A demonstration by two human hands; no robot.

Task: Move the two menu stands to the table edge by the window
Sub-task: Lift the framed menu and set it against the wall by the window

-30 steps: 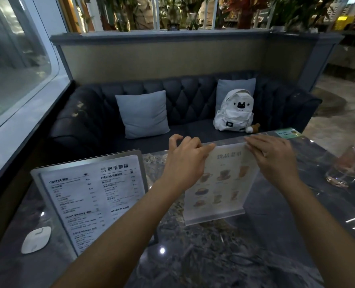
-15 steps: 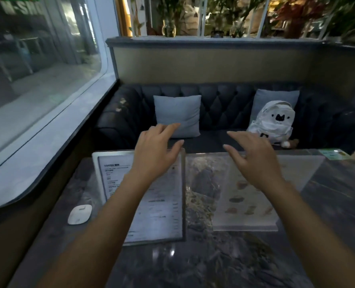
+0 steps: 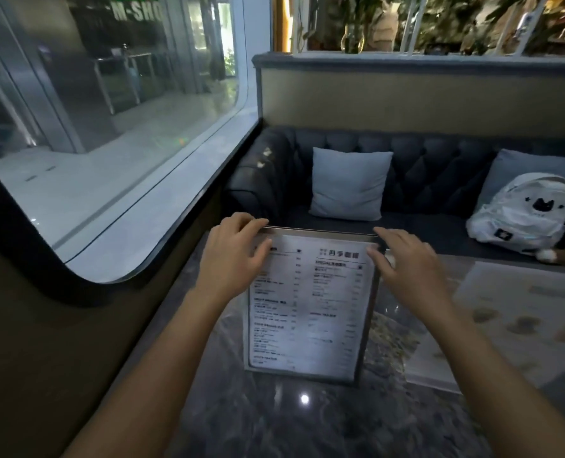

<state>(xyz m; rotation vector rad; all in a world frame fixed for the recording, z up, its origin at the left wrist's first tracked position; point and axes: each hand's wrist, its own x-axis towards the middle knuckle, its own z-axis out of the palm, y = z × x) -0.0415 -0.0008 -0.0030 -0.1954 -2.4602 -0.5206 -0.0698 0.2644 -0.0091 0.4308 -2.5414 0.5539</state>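
Observation:
A metal-framed menu stand [image 3: 311, 302] with a white printed price list stands upright on the dark marble table [image 3: 307, 424], near the table's window side. My left hand [image 3: 235, 259] grips its top left corner, fingers over the top edge and thumb on the front. At the top right corner my right hand [image 3: 406, 262] holds on the same way. A clear acrylic menu stand [image 3: 506, 319] with drink pictures stands to the right of it, untouched.
A big window [image 3: 109, 127] with a broad sill runs along the left. Behind the table is a dark tufted sofa [image 3: 439, 180] with a grey cushion [image 3: 350, 183] and a white backpack [image 3: 522, 216].
Both hands left the clear picture menu stand and moved left onto the top corners of the framed menu stand. The view swung left toward the window.

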